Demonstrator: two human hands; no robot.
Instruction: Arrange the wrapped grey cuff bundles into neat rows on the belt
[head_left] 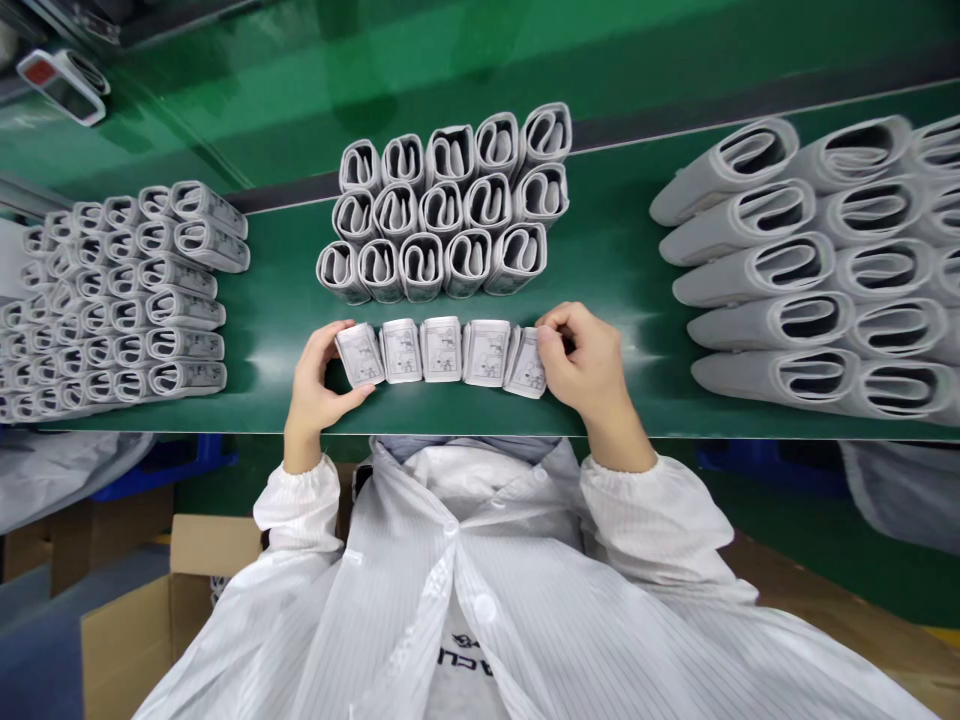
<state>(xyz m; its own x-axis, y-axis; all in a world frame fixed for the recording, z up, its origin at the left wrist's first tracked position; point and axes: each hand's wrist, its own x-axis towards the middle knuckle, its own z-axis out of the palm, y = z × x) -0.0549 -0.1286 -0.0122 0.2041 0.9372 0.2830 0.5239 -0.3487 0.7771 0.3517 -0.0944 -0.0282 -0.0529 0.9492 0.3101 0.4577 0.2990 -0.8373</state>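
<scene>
Five folded printed packets (pixel 440 352) lie in a shallow arc on the green surface (pixel 637 340), between the hands. Left hand (pixel 322 375) is curled, thumb and fingers gripping the leftmost packet (pixel 360 355); right hand (pixel 589 360) pinches the tilted rightmost packet (pixel 526 362). Rolled packets (pixel 442 210) stand stacked behind, with a smaller-roll block (pixel 127 300) left and large grey rolls (pixel 817 260) right.

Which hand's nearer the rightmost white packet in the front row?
Right. The right-hand grip touches the white printed paper packet directly; the left-hand grip is at the row's far end, against another packet.
</scene>
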